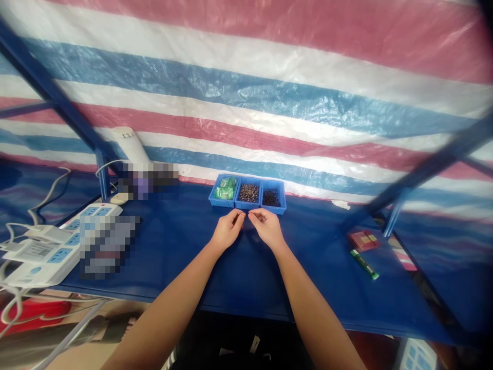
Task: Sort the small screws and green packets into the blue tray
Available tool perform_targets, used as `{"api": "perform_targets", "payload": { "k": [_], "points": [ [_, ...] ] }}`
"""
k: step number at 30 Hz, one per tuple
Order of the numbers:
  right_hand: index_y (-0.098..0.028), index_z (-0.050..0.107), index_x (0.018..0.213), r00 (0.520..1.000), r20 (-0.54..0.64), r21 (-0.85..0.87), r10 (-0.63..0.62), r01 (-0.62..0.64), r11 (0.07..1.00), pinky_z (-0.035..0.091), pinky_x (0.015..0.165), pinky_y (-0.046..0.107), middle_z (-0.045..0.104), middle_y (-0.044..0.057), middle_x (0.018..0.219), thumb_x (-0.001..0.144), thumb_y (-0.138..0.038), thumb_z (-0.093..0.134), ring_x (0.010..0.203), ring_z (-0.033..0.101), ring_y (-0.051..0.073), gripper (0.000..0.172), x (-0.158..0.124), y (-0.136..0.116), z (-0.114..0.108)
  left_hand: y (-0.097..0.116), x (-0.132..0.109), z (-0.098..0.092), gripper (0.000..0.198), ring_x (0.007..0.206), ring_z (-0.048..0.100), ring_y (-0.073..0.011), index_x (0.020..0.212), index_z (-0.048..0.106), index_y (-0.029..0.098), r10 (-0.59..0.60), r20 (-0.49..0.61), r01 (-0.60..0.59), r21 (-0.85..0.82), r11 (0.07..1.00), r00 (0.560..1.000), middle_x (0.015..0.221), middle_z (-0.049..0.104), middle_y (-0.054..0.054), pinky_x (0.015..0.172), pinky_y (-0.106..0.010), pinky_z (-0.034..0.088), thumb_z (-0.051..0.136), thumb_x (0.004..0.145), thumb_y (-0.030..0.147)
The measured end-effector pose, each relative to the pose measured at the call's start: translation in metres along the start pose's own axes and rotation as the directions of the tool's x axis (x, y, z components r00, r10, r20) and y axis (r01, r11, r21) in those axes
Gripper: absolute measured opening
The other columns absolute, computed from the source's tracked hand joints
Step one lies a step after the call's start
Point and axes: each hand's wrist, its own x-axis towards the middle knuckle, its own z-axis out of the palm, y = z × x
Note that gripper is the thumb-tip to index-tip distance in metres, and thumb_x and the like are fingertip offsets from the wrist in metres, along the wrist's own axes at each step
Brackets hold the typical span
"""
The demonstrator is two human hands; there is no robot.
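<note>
Head view showed a striped plastic sheet [246,92] hanging along the far side, with a blue table [162,252] in front of it. On the left of the table lay a long white power strip [69,252] with plugs in it.

Near the far edge, in the middle, three blue trays stood side by side: a left tray [221,203], a middle tray [246,205] and a right tray [274,209]. All three held stock, so supply seemed to remain; no finished piece could be made out, and how much had been done could not be told.

Just on the near side of the trays were the left hand [228,228] and the right hand [268,226], close but apart. On each, thumb and forefinger were drawn together at the tips; whether a tiny part was pinched there could not be told.

To the right lay a red box [363,240] and a slim green pack [364,264]. Smallest were the trays' contents: green packets [225,190] on the left, brassy bits [248,193] in the middle, thin dark pieces [271,198] on the right.
</note>
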Motion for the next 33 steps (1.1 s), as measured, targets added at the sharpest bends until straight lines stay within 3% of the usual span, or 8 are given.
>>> {"api": "perform_targets", "payload": {
  "k": [4,13,19,26,30,33],
  "points": [
    [-0.020,0.073,0.091,1.000,-0.008,0.000,0.009,-0.009,1.000,0.051,0.071,0.031,0.073,0.004,0.085,0.082,-0.036,0.063,0.074,0.065,0.019,0.021,0.0002,-0.0001,-0.0010,-0.0012,0.0001,0.0012,0.025,0.057,0.055,-0.0117,0.104,0.059,0.021,0.018,-0.002,-0.018,-0.017,1.000,1.000,0.064,0.058,0.004,0.059,-0.022,0.043,0.051,0.093,0.042],
    [-0.020,0.073,0.090,1.000,0.003,0.000,0.017,-0.017,1.000,0.051,0.069,0.031,0.073,0.004,0.083,0.081,-0.035,0.063,0.072,0.064,0.019,0.020,0.0001,-0.0022,-0.0007,-0.0003,-0.0004,-0.0005,0.030,0.057,0.055,-0.0112,0.090,0.062,0.019,0.015,0.019,-0.015,0.011,1.000,1.000,0.066,0.061,0.002,0.058,-0.022,0.043,0.045,0.096,0.043],
    [-0.020,0.073,0.091,1.000,0.002,0.017,0.013,-0.013,1.000,0.050,0.070,0.031,0.072,0.004,0.085,0.082,-0.034,0.063,0.074,0.064,0.019,0.020,0.0011,0.0007,-0.0017,-0.0017,0.0003,0.0011,0.025,0.057,0.055,-0.0117,0.104,0.061,0.020,0.033,-0.004,-0.033,-0.010,0.999,0.999,0.064,0.059,0.004,0.059,-0.022,0.043,0.053,0.091,0.041],
    [-0.020,0.073,0.091,1.000,0.027,0.006,0.009,-0.010,1.000,0.050,0.067,0.030,0.072,0.004,0.081,0.082,-0.034,0.062,0.072,0.064,0.019,0.020,0.0005,-0.0006,-0.0005,-0.0015,-0.0002,0.0005,0.031,0.057,0.055,-0.0111,0.086,0.063,0.019,0.011,0.022,-0.012,0.023,1.000,1.000,0.067,0.062,0.002,0.057,-0.022,0.042,0.046,0.095,0.043],
    [-0.020,0.073,0.091,1.000,0.025,0.010,0.004,-0.004,1.000,0.050,0.068,0.030,0.072,0.004,0.082,0.082,-0.034,0.062,0.072,0.064,0.019,0.020,0.0000,-0.0019,-0.0008,-0.0023,0.0001,0.0008,0.027,0.058,0.055,-0.0115,0.103,0.062,0.021,0.015,0.003,-0.015,0.002,1.000,1.000,0.065,0.060,0.004,0.059,-0.022,0.044,0.051,0.093,0.043],
    [-0.020,0.073,0.091,1.000,0.022,0.009,0.008,-0.009,1.000,0.051,0.069,0.031,0.072,0.004,0.083,0.082,-0.034,0.062,0.073,0.064,0.019,0.020,-0.0003,-0.0020,-0.0015,-0.0028,0.0001,0.0013,0.026,0.057,0.055,-0.0113,0.104,0.062,0.021,0.030,0.000,-0.030,-0.005,1.000,1.000,0.064,0.059,0.004,0.059,-0.022,0.044,0.052,0.093,0.041]
  ]
}}
